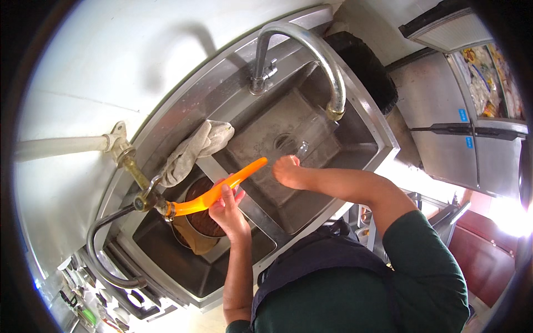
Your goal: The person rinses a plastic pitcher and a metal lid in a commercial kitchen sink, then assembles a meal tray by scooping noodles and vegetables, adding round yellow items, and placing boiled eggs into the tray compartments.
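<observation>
An orange flexible hose [208, 199] is clamped to the outlet of a wall-mounted tap [143, 200]. My left hand [230, 208] holds it between thumb and fingers, above the divider of a steel double sink [245, 208]. The hose's free end points over the right basin. My right hand [286, 171] is curled just beyond that end, apart from it, over the same basin. Something clear and shiny shows beside its fingers; whether it is water or an object, and whether the hand holds it, I cannot tell. The basin's drain [285, 142] lies beyond.
A grey cloth [198, 152] is draped at the sink's back edge. Round pans with brown contents [206, 222] stand in the left basin. A curved steel faucet [308, 33] arches over the right basin. A black bin bag [362, 68] and steel refrigerator doors [433, 95] are at the right.
</observation>
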Motion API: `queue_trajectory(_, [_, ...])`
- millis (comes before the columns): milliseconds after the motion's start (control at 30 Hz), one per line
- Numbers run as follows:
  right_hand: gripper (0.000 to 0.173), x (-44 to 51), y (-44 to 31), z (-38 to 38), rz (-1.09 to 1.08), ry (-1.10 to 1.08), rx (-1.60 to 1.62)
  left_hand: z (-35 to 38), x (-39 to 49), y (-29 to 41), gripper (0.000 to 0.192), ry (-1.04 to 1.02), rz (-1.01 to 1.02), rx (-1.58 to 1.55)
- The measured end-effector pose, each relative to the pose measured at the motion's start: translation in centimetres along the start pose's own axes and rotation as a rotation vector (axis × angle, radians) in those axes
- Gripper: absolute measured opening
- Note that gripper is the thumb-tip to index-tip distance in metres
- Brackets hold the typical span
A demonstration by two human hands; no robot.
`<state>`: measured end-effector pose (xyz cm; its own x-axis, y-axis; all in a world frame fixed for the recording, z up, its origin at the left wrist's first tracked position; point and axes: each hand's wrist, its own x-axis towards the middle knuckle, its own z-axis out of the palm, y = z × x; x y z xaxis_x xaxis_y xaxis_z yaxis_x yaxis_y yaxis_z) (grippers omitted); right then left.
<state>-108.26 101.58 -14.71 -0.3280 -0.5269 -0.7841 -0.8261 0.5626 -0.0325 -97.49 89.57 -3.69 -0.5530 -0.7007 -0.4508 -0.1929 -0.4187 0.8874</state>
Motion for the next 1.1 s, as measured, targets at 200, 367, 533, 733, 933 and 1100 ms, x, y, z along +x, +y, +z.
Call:
queue_trajectory(200, [0.012,0.6,3.0,1.4,-0.113,0.286,0.202,-0.3,-0.5,0.7,0.038,-0.067,-0.061,-0.055])
queue_trajectory(367, [0.022,-1.9,5.7,1.1,-0.139,0.294,0.34,-0.4,0.1,-0.1,0.035,0.01,-0.02,-0.064])
queue_trajectory(533, [0.031,-3.4,9.1,3.3,-0.137,0.532,0.661,-0.4,0.3,-0.5,0.035,0.007,0.009,-0.063])
queue_trajectory(733, [0.037,-4.2,10.4,4.7,-0.101,0.521,0.908,-0.2,-0.4,1.0,0.033,-0.035,-0.116,-0.117])
queue_trajectory(933, [0.039,-5.1,10.5,5.0,-0.087,0.497,0.978,-0.2,0.8,-0.6,0.033,0.008,0.044,-0.103])
queue_trajectory(1100, [0.04,-5.4,10.1,5.4,-0.116,0.593,0.883,0.2,-0.1,0.5,0.033,-0.086,-0.06,-0.201])
